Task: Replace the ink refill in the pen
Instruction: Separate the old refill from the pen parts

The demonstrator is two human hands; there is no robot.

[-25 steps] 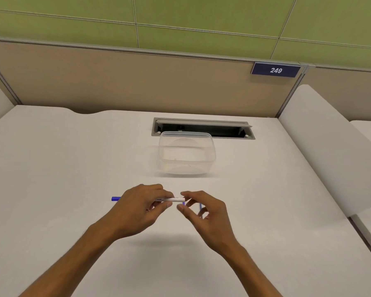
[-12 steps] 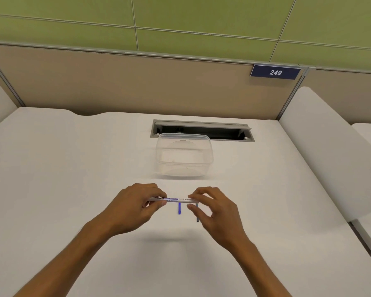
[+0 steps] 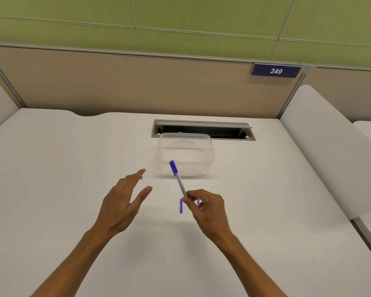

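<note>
- Above the white desk (image 3: pixel 73 168), the right hand (image 3: pixel 208 207) pinches the pen (image 3: pixel 178 181) at its lower end between thumb and fingertips.
- Pen long axis: tilted, running up and away from the grip, leaning slightly left; the blue cap (image 3: pixel 173 167) is the far end, seen against the clear container (image 3: pixel 185 154).
- Left hand (image 3: pixel 122 207): released, fingers straight and spread, holding nothing, just left of the pen and apart from it.
- Two short blue pieces lie on the desk by the right hand: one (image 3: pixel 181 206) just left of the fingers, one (image 3: pixel 198 202) partly hidden behind them. Which is a refill cannot be told.
- Judgement: the pen appears assembled; the capped end points toward the container, and the right hand alone controls it.
</note>
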